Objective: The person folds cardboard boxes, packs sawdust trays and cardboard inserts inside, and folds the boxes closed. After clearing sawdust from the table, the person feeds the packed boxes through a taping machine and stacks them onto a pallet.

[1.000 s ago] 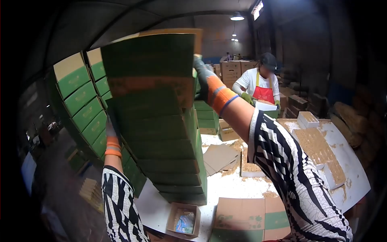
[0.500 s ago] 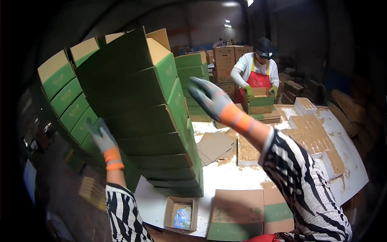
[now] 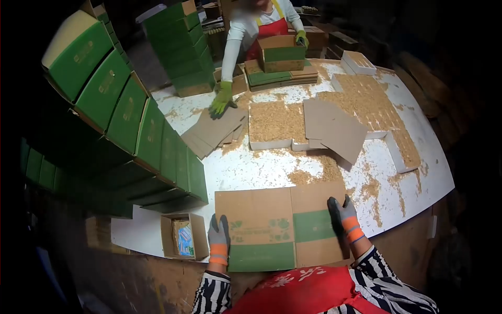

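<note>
Flat brown-and-green cardboard carton (image 3: pixel 265 226), long axis crosswise, short edges held between fingers of gloved left hand (image 3: pixel 219 230) and right hand (image 3: pixel 344 212)

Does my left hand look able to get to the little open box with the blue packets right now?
Probably yes: the box sits just beside your left hand, its top is open, and nothing visible stands between them. The hand is at the edge of the flat cardboard, though.
</note>
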The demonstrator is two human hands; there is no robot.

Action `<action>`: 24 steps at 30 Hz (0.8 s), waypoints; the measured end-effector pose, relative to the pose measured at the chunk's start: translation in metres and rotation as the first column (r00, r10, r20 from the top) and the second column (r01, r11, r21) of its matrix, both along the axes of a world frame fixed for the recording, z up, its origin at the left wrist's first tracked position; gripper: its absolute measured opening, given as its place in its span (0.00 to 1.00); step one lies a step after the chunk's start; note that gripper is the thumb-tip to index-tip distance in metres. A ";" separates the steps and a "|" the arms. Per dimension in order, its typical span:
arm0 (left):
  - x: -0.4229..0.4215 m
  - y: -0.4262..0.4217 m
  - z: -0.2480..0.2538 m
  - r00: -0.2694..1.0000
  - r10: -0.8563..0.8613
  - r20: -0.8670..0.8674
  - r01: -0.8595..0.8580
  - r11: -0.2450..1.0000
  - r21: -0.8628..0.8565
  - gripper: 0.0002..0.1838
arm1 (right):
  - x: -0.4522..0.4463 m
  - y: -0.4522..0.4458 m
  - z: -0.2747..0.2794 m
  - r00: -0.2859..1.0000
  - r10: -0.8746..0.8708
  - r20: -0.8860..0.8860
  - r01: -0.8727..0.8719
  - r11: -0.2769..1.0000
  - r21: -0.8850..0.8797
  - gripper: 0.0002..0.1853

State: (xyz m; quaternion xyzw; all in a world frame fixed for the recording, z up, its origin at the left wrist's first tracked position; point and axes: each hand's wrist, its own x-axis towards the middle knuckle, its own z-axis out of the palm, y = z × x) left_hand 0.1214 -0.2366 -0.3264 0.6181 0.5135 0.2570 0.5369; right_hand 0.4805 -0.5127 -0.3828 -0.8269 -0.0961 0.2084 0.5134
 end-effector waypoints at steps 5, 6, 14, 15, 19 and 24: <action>0.014 -0.016 0.137 0.987 0.161 -0.016 -0.076 0.546 0.835 0.33 | -0.006 0.011 0.213 0.972 0.170 0.161 -0.227 0.847 0.480 0.20; 0.025 -0.032 0.195 0.987 0.141 -0.074 0.010 0.407 0.913 0.34 | 0.002 0.008 0.223 0.949 0.231 0.213 -0.311 0.788 0.531 0.20; 0.037 -0.043 0.305 0.700 -0.403 -0.590 0.699 0.556 0.449 0.19 | -0.021 0.010 0.296 0.422 0.121 0.898 -0.354 0.934 0.040 0.47; 0.038 -0.042 0.308 0.744 -0.506 -0.437 0.657 0.674 0.337 0.16 | -0.043 0.020 0.321 0.290 0.174 0.941 -0.411 0.911 -0.042 0.47; 0.034 -0.008 0.317 0.605 -0.730 -0.318 0.730 0.668 -0.144 0.15 | -0.100 0.059 0.322 0.074 0.569 0.819 -0.513 0.726 -0.458 0.43; 0.032 0.023 0.308 0.344 -0.831 -0.437 0.884 0.444 -0.148 0.17 | -0.113 0.022 0.313 -0.032 0.627 0.779 -0.528 0.651 -0.545 0.32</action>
